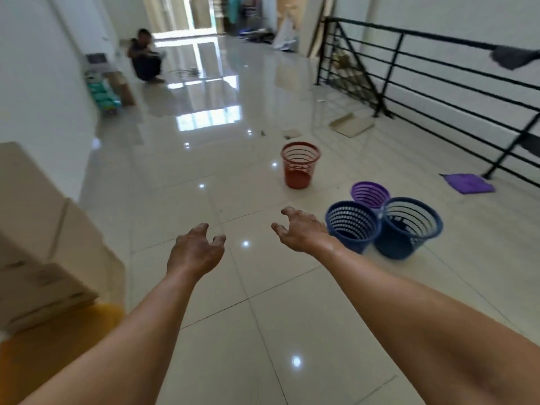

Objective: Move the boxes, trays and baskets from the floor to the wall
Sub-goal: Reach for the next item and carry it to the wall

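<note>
Left hand [198, 249]: fingers [217, 239] spread, loosely curled; holding and touching nothing.
Right hand [304, 232]: fingers [287, 213] spread, loosely curled; holding nothing.
Left blue basket [352, 226]: round slotted plastic, upright, just right of the right fingers; contents not discernible.
Right blue basket [410, 226]: same build, touching the first.
Purple basket [370, 194]: slotted plastic, behind the blue pair.
Red basket [300, 165]: tapered slotted plastic, upright, ahead of the right fingers, apart from the others.
Cardboard boxes [43, 244]: matt brown, stacked, left of the left fingers, by the white wall.
Floor [248, 302]: glossy pale tiles beneath both hands.
</note>
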